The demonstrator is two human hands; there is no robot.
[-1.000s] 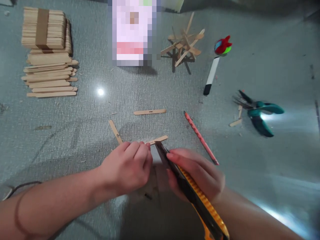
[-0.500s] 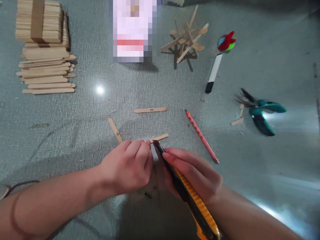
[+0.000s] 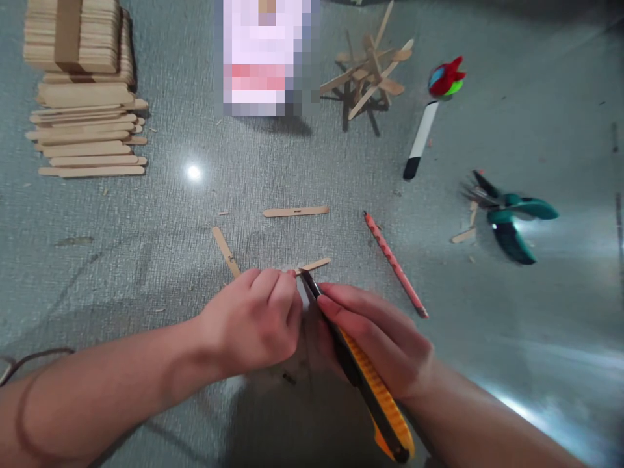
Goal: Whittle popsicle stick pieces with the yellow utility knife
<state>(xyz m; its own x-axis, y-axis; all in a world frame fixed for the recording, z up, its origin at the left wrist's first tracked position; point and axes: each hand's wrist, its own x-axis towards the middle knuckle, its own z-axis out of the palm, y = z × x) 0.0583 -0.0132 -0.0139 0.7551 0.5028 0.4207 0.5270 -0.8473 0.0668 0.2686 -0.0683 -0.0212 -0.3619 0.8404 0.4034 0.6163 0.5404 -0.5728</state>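
My left hand (image 3: 258, 315) is closed on a wooden craft stick (image 3: 318, 264), whose right end sticks out past the fingers; its other end is hidden by the hand. In my right hand (image 3: 375, 335) lies a yellow and black utility knife (image 3: 377, 390), its blade tip touching the stick close to my left fingertips. Another craft stick (image 3: 225, 250) slants just above my left knuckles, with a dark mark on it. Farther up, a third stick (image 3: 296, 212) lies flat, also with a small dark mark in its middle.
A pink pencil (image 3: 396, 265) and green-handled pliers (image 3: 511, 214) lie to the right. Behind them are a white and black marker (image 3: 420, 140) and a red object (image 3: 447, 77). Stick bundles (image 3: 90, 39) and loose sticks (image 3: 88, 133) fill the far left; assembled sticks (image 3: 373, 68) stand at the back.
The knife's handle end has swung slightly left and the blade has tilted against the stick, which now shows more of its narrow edge. The whole view has shifted slightly.
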